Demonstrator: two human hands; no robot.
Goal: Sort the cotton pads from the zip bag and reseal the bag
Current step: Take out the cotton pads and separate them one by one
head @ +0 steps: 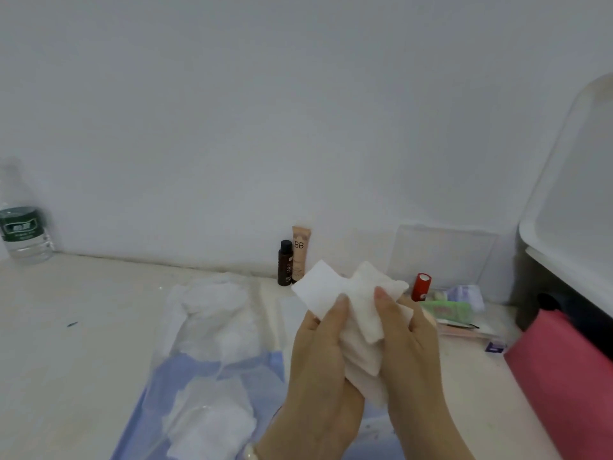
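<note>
Both my hands hold a bunch of square white cotton pads (356,293) above the table. My left hand (318,366) grips them from the left, its thumb pressing on one pad that sticks out to the upper left. My right hand (411,356) grips them from the right, thumb on the front pad. The clear zip bag (212,333) with a blue lower part lies flat on the table to the left of my hands. More white pads show through the bag; whether its zip is open I cannot tell.
A water bottle (23,227) stands at the far left by the wall. A dark small bottle (285,263) and a BB cream tube (301,250) stand behind my hands. A red tube (421,287), green packet (447,310), red pouch (564,376) and white bin (570,207) crowd the right.
</note>
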